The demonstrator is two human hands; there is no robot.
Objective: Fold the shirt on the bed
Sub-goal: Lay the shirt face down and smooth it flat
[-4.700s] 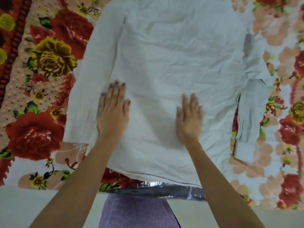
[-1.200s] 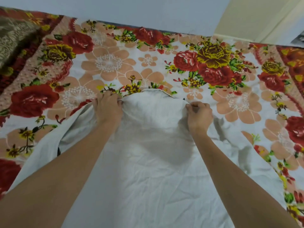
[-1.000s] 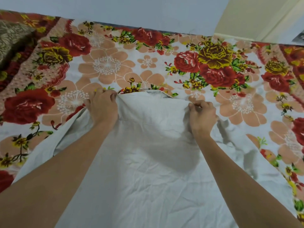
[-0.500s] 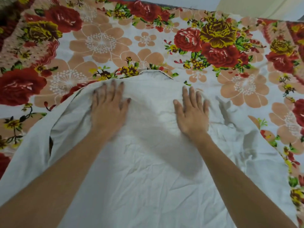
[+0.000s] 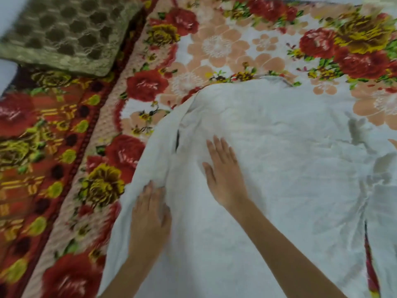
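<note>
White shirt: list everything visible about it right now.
The shirt is white, thin, wrinkled cloth, spread flat on the floral bedsheet, not yet folded. One sleeve lies along its left side; the other sleeve runs down the right edge. The left hand rests flat on the left sleeve seam, the right hand flat on the body beside it.
</note>
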